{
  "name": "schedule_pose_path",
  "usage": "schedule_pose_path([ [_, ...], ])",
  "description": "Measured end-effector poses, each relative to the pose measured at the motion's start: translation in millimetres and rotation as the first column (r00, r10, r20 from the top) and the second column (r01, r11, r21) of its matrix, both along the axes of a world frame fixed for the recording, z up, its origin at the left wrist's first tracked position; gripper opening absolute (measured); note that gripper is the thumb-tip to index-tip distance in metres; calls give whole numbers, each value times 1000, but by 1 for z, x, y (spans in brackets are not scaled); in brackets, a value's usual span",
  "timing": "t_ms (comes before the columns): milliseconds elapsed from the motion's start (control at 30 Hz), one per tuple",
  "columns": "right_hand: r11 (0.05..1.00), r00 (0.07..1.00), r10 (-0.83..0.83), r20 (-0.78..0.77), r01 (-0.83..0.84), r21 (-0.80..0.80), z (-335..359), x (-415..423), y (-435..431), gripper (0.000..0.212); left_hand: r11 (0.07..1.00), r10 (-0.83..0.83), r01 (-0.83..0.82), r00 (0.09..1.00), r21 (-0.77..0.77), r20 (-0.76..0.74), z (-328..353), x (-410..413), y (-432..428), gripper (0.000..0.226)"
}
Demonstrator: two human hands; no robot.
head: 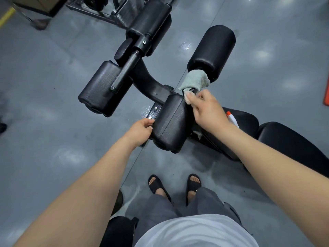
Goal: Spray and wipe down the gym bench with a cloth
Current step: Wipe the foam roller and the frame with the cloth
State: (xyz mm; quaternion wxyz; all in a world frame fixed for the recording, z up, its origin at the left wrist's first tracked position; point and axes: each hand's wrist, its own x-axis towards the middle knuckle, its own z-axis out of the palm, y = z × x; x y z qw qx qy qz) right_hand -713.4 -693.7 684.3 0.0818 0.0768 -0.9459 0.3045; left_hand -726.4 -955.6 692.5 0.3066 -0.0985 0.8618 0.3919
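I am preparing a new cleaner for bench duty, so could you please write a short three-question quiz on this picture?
1. True or false: the left hand grips one end of the nearest roller pad.
2. Which hand holds the cloth? A) left B) right C) neither
3. Short answer: what colour is the tip of the spray bottle?

Key: 1 true. 2 B: the right hand pinches it against the frame beyond the pad. 3 orange.
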Motion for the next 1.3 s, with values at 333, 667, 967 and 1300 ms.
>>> schedule_pose_path([
  [333,949,948,312,54,-313,19,-26,53,-68,49,991,100,-105,993,82,66,-19,-1,-8,38],
  [667,999,999,30,24,-30,14,-9,10,-31,37,986,124,-136,985,99,117,-26,-4,-11,39],
  [967,883,882,463,83,-467,35,-17,71,-77,56,977,151,-168,980,131,127,-31,-2,-11,39],
  [1300,990,990,136,-41,-134,45,-14,19,-25,41,990,89,-91,996,107,22,-11,7,-2,35],
])
